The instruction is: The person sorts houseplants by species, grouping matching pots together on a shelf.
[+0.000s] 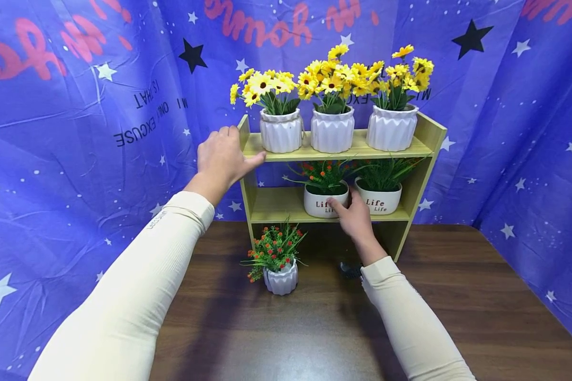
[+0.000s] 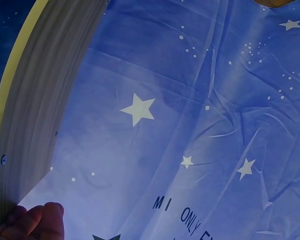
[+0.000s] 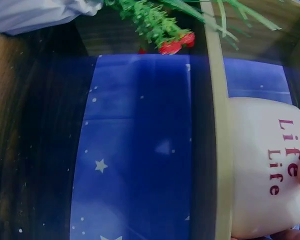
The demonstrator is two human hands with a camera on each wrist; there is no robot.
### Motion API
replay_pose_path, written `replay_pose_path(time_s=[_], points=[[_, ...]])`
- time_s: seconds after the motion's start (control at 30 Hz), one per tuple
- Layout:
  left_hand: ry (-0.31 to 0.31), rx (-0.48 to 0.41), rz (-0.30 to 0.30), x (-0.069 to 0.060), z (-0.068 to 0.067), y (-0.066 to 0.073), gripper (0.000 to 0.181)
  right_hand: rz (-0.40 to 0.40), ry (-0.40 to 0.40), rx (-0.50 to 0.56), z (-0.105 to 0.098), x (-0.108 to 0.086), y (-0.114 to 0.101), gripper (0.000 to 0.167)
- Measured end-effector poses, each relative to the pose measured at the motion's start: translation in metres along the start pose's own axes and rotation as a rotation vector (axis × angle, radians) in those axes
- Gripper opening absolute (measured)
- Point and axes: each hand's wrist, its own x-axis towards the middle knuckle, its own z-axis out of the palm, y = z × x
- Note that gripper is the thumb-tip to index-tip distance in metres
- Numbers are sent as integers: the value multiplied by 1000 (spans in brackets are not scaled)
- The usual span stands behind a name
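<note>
My left hand grips the upper left side of a small wooden shelf, its thumb over the front edge of the top board. In the left wrist view, fingertips curl round the side panel. On the middle board, my right hand holds a white oval flowerpot marked "Life", thumb on its front and fingers at its right side. Orange-flowered greenery grows from it. Right beside it stands a similar white pot with grassy leaves. The right wrist view shows the held pot close up.
On the top board stand three white ribbed pots of yellow daisies. A small ribbed pot with orange flowers sits on the brown table, front left of the shelf. A dark object lies near my right wrist. Blue star-print cloth hangs behind.
</note>
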Motion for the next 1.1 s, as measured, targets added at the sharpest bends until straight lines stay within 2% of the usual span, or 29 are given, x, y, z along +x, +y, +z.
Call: replay_pose_path(time_s=[0.3, 0.43, 0.6, 0.77, 0.93, 1.0, 1.1], points=[[44, -34, 0, 0, 2, 0, 80, -4, 45, -14, -2, 3, 4, 66], [45, -36, 2, 0, 3, 0, 80, 1, 48, -32, -3, 6, 6, 69], [46, -21, 1, -1, 2, 0, 82, -6, 66, 18, -3, 3, 7, 67], [49, -14, 6, 0, 3, 1, 86, -39, 159, 108, -1, -14, 9, 62], [51, -8, 3, 0, 2, 0, 87, -98, 254, 137, 5, -41, 13, 50], [53, -8, 3, 0, 2, 0, 87, -105, 256, 151, 9, -53, 16, 47], [50, -16, 1, 0, 2, 0, 87, -80, 214, 166, 18, -69, 21, 47]])
